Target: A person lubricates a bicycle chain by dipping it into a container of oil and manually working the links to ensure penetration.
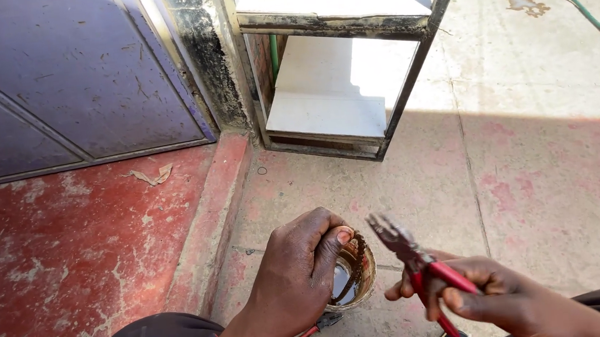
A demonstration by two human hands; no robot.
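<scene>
Head view. Worn concrete floor [528, 172] fills the frame, stained pink on the right and painted red on the left beyond a low raised kerb [207, 218]. A dark panelled door [65, 80] closes the upper left, and a metal-framed shelf unit [340, 94] with pale boards stands at the top centre, half in sunlight. A green hose [579, 4] is seen crossing the top right corner.

A small round tin [351, 275] with a rusty, paint-smeared rim is set on the floor at the lower centre; dark liquid is visible inside. The left hand [298, 275] is wrapped over its near side and rim, thumb pressed on the edge. The right hand [492, 296] is closed around the red handles of a pair of pliers [410, 252], whose jaws are pointed up and left, just beside the tin's rim but apart from it. A second red-handled tool [313, 329] lies on the floor under the left wrist.

Judgement on method: the tin should be kept flat and firmly pinned while the pliers are brought to the rim, since any tilt is likely to spill the liquid.

Clearance: open floor is available to the right and ahead. The kerb sits near on the left, the shelf frame well ahead, and the knees close behind.
</scene>
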